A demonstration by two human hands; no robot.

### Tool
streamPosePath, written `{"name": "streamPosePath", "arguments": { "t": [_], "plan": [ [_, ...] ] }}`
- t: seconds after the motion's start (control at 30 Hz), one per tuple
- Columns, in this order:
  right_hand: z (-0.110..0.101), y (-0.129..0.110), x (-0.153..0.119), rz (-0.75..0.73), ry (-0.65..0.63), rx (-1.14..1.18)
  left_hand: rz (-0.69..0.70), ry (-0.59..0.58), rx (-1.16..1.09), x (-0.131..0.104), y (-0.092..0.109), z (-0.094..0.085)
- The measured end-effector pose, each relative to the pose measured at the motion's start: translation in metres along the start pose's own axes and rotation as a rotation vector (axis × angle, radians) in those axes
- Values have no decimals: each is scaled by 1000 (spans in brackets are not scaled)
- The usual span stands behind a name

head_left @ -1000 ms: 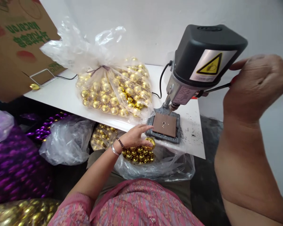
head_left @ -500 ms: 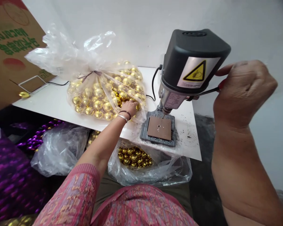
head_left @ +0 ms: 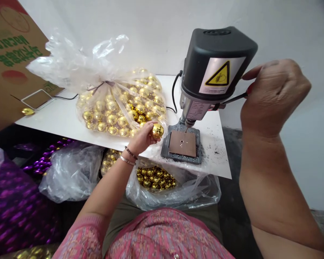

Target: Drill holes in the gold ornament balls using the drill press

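Observation:
Between the fingers of my left hand (head_left: 145, 138) is a shiny gold ball (head_left: 158, 130), held just left of the drill's base. Behind it a clear bag of gold balls (head_left: 112, 111) lies on the table, tied at its neck, with an opening in its side. My right hand (head_left: 275, 95) is wrapped round the end of the lever (head_left: 234, 98) of a black bench drill (head_left: 218, 61). The drill bit points down over a brown square plate (head_left: 182, 144) that has a small hole and lies on the grey base (head_left: 166, 149); nothing sits on the hole.
An open bag of gold balls (head_left: 156, 178) hangs below the table's front edge. Purple balls (head_left: 18, 201) and crumpled plastic (head_left: 70, 172) lie at the lower left. A cardboard box (head_left: 13, 72) and a white wire frame (head_left: 37, 99) stand at the left. Dark shavings surround the base.
My left hand has come out of the bag's opening toward me, now with a gold ball in its fingers. My right hand stays on the lever; the view has shifted slightly.

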State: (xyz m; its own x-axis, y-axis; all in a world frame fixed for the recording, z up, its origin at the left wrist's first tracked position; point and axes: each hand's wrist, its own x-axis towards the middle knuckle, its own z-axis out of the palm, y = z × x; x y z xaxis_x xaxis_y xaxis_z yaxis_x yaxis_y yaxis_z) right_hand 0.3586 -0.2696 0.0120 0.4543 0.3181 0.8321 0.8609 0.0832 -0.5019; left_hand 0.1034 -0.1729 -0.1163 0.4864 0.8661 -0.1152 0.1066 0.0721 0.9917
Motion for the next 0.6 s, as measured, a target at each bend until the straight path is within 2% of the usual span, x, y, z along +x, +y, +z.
{"name": "streamPosePath", "arguments": {
  "t": [0.1,0.2,0.3,0.4,0.47,0.6],
  "plan": [
    [1,-3,1,38,1,3,-203,-158,-322,-13,-12,16],
    [1,-7,3,55,-11,-14,-252,-195,-367,-14,-16,33],
    [3,-12,9,113,-20,-32,-252,-179,-239,-6,-14,50],
    [6,-16,16,203,-31,-29,-199,-103,-24,6,-13,63],
    [8,-17,20,199,-58,16,-139,-57,74,13,-15,69],
    [13,-11,28,194,-67,117,-72,-38,177,21,-23,72]
  ]
}}
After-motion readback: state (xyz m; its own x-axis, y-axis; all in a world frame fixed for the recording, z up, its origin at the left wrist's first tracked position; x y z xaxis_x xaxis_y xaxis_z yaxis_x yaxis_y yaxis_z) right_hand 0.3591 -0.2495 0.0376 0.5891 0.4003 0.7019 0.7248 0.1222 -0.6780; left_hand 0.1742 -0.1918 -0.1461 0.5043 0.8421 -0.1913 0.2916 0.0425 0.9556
